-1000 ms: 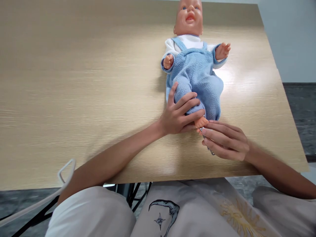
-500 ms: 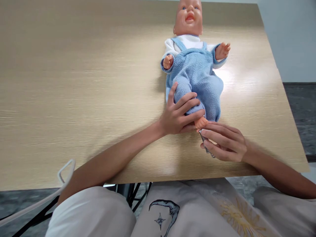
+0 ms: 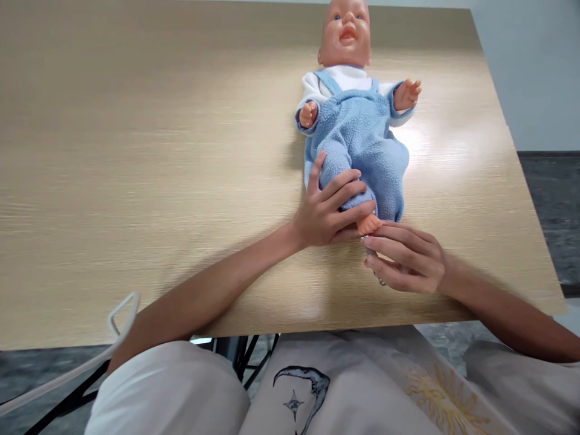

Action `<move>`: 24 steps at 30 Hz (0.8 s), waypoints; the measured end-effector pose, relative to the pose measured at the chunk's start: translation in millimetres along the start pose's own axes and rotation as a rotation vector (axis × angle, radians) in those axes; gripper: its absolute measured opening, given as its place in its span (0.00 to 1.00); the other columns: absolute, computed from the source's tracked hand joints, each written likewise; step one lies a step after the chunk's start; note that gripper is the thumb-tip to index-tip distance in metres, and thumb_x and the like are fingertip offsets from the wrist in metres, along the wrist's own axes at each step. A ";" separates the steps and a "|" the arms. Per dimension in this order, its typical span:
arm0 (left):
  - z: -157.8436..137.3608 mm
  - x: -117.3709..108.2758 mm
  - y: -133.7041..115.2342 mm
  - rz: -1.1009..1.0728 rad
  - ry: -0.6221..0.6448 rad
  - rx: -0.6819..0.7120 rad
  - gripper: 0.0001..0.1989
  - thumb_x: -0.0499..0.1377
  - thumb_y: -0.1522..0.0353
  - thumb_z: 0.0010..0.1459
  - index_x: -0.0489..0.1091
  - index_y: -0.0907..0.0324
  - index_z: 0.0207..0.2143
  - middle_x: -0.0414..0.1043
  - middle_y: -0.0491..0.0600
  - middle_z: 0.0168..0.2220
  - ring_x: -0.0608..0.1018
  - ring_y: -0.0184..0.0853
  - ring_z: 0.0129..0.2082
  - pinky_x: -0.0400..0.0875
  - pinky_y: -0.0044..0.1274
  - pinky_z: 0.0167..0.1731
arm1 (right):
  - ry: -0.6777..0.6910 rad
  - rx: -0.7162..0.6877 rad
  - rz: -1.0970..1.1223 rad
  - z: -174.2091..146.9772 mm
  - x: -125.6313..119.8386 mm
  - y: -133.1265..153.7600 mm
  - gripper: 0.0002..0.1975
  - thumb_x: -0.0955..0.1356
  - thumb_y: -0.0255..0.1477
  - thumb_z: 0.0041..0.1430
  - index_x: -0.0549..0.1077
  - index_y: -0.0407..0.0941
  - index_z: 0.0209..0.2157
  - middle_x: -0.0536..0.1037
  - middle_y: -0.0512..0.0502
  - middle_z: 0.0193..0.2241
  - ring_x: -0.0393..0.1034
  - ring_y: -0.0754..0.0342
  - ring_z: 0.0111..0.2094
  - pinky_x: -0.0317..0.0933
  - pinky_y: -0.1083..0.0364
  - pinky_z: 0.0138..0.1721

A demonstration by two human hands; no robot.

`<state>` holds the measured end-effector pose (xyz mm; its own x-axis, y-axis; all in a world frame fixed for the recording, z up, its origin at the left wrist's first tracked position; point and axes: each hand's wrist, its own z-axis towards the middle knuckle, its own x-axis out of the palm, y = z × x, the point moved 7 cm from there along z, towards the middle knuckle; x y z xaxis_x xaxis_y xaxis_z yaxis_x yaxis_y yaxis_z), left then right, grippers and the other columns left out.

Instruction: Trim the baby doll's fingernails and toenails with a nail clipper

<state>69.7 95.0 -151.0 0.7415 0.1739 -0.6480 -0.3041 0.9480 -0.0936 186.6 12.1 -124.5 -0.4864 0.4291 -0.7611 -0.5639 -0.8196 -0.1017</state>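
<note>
A baby doll (image 3: 357, 127) in a blue fleece romper and white shirt lies on its back on the wooden table (image 3: 136, 151), head away from me. My left hand (image 3: 328, 208) wraps around the doll's lower leg just above its bare foot (image 3: 368, 223). My right hand (image 3: 405, 257) holds a small metal nail clipper (image 3: 369, 244) with its tip right at the toes of that foot; most of the clipper is hidden by my fingers.
The table's near edge runs just in front of my lap, and its right edge slants past the doll. A white cable (image 3: 113, 326) hangs at lower left. Black table legs (image 3: 244, 356) show under the tabletop. Grey floor lies to the right.
My right hand has shifted slightly left and closer to the doll's foot, fingers curling tighter over the clipper. My left hand and the doll have stayed put.
</note>
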 end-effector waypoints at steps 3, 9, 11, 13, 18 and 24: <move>0.2 -0.3 -0.8 -0.002 0.000 -0.006 0.16 0.49 0.57 0.67 0.68 0.54 0.48 0.72 0.51 0.48 0.70 0.42 0.57 0.38 0.51 0.65 | 0.005 0.001 0.031 2.7 0.3 1.5 0.25 0.74 0.31 0.42 0.67 0.47 0.43 0.71 0.56 0.47 0.69 0.62 0.54 0.74 0.57 0.52; 6.3 -12.7 -14.2 -0.109 -0.067 0.128 0.24 0.57 0.52 0.60 0.67 0.59 0.51 0.71 0.56 0.51 0.70 0.50 0.58 0.55 0.51 0.61 | -0.089 0.043 0.237 1.3 -25.9 -4.4 0.21 0.71 0.33 0.49 0.60 0.41 0.40 0.72 0.50 0.40 0.69 0.66 0.55 0.75 0.57 0.56; 7.4 -10.1 -18.6 -0.142 -0.011 0.203 0.24 0.57 0.53 0.61 0.66 0.61 0.51 0.73 0.55 0.50 0.72 0.47 0.55 0.62 0.46 0.59 | -0.087 0.058 0.243 -3.5 -29.8 -9.4 0.20 0.71 0.34 0.50 0.59 0.40 0.38 0.72 0.49 0.38 0.70 0.67 0.54 0.75 0.59 0.56; 7.9 -8.2 -19.1 -0.120 0.000 0.231 0.18 0.57 0.56 0.63 0.67 0.59 0.47 0.75 0.50 0.44 0.76 0.41 0.49 0.65 0.42 0.57 | -0.130 0.081 0.249 -9.8 -29.6 -16.2 0.20 0.70 0.35 0.50 0.59 0.38 0.37 0.72 0.48 0.37 0.71 0.66 0.53 0.76 0.59 0.52; 5.2 -6.5 -23.5 -0.044 -0.040 0.274 0.11 0.62 0.63 0.59 0.65 0.60 0.32 0.72 0.45 0.30 0.76 0.35 0.36 0.70 0.39 0.52 | -0.232 0.179 0.257 -20.5 -13.6 -32.9 0.20 0.69 0.36 0.52 0.60 0.36 0.36 0.72 0.45 0.37 0.71 0.67 0.49 0.75 0.62 0.46; 2.8 -4.1 -22.3 -0.134 -0.025 0.177 0.13 0.57 0.63 0.64 0.62 0.61 0.30 0.71 0.44 0.26 0.76 0.32 0.33 0.70 0.37 0.53 | -0.206 0.121 0.237 -18.0 -13.9 -27.4 0.21 0.70 0.38 0.51 0.61 0.37 0.36 0.73 0.47 0.37 0.70 0.66 0.54 0.75 0.60 0.51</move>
<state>75.1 73.8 -144.1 0.7836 0.0474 -0.6194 -0.0938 0.9947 -0.0425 220.8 21.7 -122.6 -0.7311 0.3101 -0.6077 -0.4881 -0.8601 0.1482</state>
